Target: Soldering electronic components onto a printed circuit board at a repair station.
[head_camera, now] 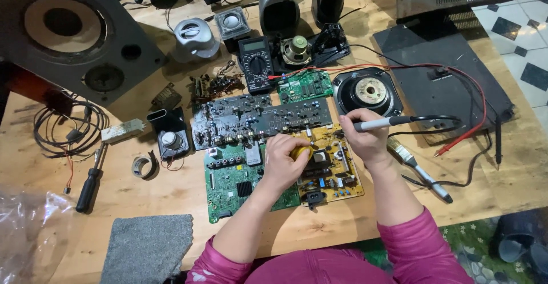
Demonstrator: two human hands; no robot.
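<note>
Far left of the wooden table (342,221): black-handled screwdriver (90,182) beside a grey tape roll (144,165), grey felt cloth (147,247) at the near edge. Green circuit board (231,182) next, butted against the yellow power board (334,167). Left hand (283,161) clenched around a small yellow object (300,151), resting across both boards. Right hand (365,135) grasps a grey-barrelled soldering iron (388,123), tip at the yellow board's far edge. Black round speaker (368,91) just beyond, black multimeter (256,62) further back. Paintbrush (411,164) lies right of the wrist; red and black leads (468,130) trail there. Bare wood along the near right edge.
</note>
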